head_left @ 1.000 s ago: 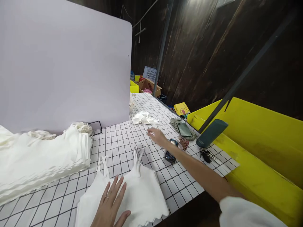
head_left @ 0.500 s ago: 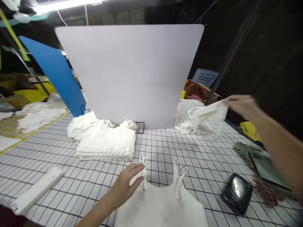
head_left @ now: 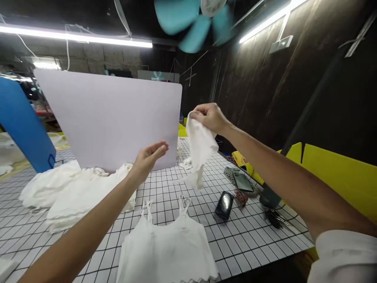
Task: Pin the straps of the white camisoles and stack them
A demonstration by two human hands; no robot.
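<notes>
Right hand grips a limp white garment, now brought inward over the table but not yet spread; left hand has risen from the flat strappy top, and I can't tell whether its fingers are closed.

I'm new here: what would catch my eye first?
Most likely the big pale panel, standing on the gridded table left of centre. Next, the right hand, just right of centre, holding a limp white cloth above the table. Then the turquoise fan at the top edge of the picture.
</notes>
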